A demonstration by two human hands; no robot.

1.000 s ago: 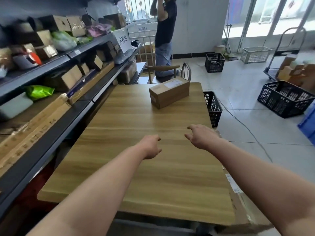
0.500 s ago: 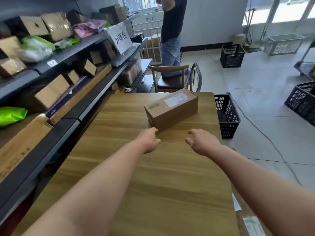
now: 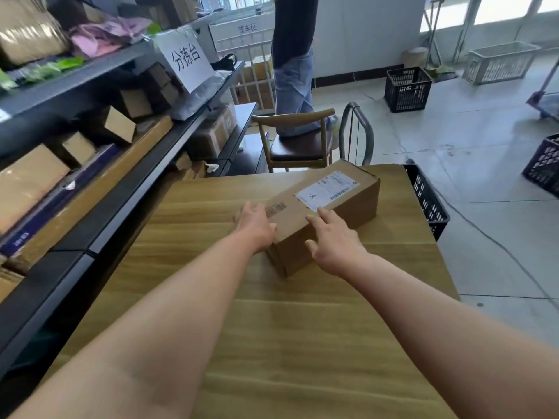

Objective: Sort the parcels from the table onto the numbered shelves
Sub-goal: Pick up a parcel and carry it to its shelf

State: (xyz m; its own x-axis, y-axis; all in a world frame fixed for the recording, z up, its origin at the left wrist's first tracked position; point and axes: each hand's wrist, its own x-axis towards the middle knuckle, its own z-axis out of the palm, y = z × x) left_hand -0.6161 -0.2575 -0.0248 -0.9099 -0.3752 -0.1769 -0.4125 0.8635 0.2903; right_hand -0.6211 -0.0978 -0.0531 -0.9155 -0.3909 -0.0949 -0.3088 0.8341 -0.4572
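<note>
A long brown cardboard parcel (image 3: 354,207) with a white shipping label lies slanted on the far part of the wooden table (image 3: 302,343). My left hand (image 3: 255,226) covers the parcel's near left corner, and its fingers bend round the left end. My right hand (image 3: 334,241) rests on the near end, with straight fingers on the top beside the label and the thumb against the side face. The grey shelves (image 3: 121,189) run along the left, full of boxes and bags.
A white sign (image 3: 186,57) leans on the shelf. Beyond the table a person (image 3: 293,71) stands on a wooden chair (image 3: 298,146). A black crate (image 3: 426,201) sits at the table's right edge, with more crates on the tiled floor.
I have moved closer to the parcel. Both hands have reached forward from the bare tabletop onto the parcel's near end.
</note>
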